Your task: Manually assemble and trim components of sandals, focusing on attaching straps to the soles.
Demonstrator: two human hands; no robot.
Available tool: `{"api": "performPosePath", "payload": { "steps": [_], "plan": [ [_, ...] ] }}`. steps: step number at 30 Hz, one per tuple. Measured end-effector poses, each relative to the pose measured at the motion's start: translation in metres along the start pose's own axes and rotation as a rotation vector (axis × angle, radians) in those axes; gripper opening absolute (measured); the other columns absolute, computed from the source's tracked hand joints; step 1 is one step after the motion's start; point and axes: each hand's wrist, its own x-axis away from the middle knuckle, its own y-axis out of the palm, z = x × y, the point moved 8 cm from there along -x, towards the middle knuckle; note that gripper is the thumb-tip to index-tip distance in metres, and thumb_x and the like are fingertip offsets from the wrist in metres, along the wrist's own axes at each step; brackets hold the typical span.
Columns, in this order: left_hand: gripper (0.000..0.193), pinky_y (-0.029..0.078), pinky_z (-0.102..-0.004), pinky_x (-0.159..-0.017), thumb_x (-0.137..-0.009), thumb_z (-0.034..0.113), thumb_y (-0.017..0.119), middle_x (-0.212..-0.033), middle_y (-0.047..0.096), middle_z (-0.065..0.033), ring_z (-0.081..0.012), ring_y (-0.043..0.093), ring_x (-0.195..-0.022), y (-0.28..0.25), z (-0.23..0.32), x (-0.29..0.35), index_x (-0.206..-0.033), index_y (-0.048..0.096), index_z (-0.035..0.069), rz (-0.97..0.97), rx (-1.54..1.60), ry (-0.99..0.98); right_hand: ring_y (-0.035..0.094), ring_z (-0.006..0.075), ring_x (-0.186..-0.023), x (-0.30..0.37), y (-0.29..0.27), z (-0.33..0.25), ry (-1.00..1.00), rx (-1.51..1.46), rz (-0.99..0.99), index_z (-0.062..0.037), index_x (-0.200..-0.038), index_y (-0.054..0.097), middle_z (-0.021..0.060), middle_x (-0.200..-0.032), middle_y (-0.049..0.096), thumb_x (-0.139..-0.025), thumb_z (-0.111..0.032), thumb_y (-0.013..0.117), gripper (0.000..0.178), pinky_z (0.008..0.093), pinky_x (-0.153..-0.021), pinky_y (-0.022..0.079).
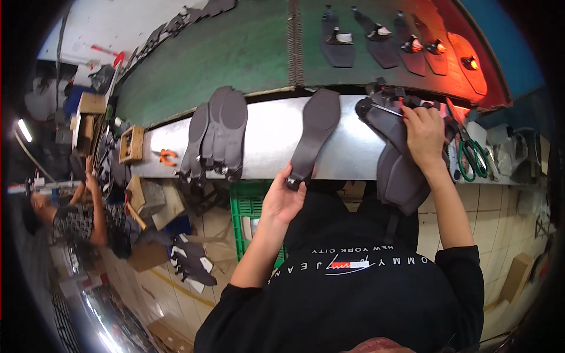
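Observation:
My left hand point(282, 197) is closed round the heel end of a dark grey shoe sole point(319, 120), which lies on the metal ledge with its toe pointing away from me. At the right, my right hand point(425, 132) is bent over a pile of dark soles point(397, 176), fingers pinched together. A thin metal rod point(385, 109) runs left from those fingertips; its far end meets a black heel part in the pile. Left of the held sole, several more soles point(226, 129) lie overlapped, heels toward me.
Soles with straps point(337, 50) sit on the green conveyor belt point(235, 53), the right ones under red light. Orange-handled pliers point(168, 157) and a wooden box point(130, 144) are left. Green-handled scissors point(472, 156) lie right. A green crate point(241, 220) stands below; another person point(82, 217) is left.

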Motion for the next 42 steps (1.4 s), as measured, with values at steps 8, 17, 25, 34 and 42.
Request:
{"api": "performPosePath", "payload": {
  "steps": [8,17,25,34,42],
  "plan": [
    [0.029,0.057,-0.032,-0.072,-0.091,0.028,0.061,-0.115,0.061,-0.0082,-0.0267,0.061,-0.106,0.032,-0.007,0.014,-0.116,0.056,0.015,-0.075,0.064,0.067,0.057,0.0249,-0.075,0.007,-0.054,0.002,0.094,-0.348,0.109,-0.0039,-0.098,0.061,0.0089,-0.083,0.059,-0.083,0.0,0.057,0.016,0.0338,-0.066,0.047],
    [0.022,0.045,-0.0204,-0.049,-0.085,0.029,0.069,-0.093,0.066,-0.0029,-0.0148,0.063,-0.08,0.061,-0.046,0.01,-0.099,0.062,0.013,0.001,0.207,-0.105,0.048,0.0062,-0.055,0.076,0.009,-0.145,0.574,-1.633,-0.843,-0.0055,-0.146,0.025,0.0014,-0.063,0.056,-0.089,-0.003,0.05,0.063,0.0213,-0.054,0.039],
    [0.017,0.029,-0.0194,-0.042,-0.084,0.033,0.067,-0.08,0.061,0.0043,-0.0064,0.05,-0.061,0.066,-0.057,0.005,-0.091,0.061,0.019,-0.05,0.166,-0.131,0.047,0.008,-0.055,0.07,0.015,-0.134,0.336,-1.36,-0.415,-0.0001,-0.132,0.047,0.002,-0.064,0.056,-0.089,-0.001,0.053,0.043,0.022,-0.053,0.04],
    [0.024,0.028,-0.0194,-0.04,-0.088,0.036,0.063,-0.076,0.06,0.0035,-0.0035,0.047,-0.054,0.078,-0.021,0.011,-0.089,0.059,0.013,-0.057,-0.09,0.2,0.043,0.0043,-0.051,0.07,0.016,-0.129,0.652,-1.822,-0.767,-0.0021,-0.137,0.042,-0.0001,-0.063,0.052,-0.096,-0.012,0.048,0.043,0.0177,-0.047,0.035],
    [0.061,0.041,-0.0217,-0.053,-0.094,0.053,0.045,-0.06,0.059,-0.0032,-0.0075,0.052,-0.054,0.092,0.023,0.032,-0.064,0.06,0.002,0.027,-0.511,0.879,0.043,0.0058,-0.052,0.078,0.011,-0.167,0.699,-1.903,-0.919,-0.0068,-0.147,0.02,0.0013,-0.063,0.051,-0.094,-0.008,0.05,0.061,0.0188,-0.047,0.035]
  ]
}}
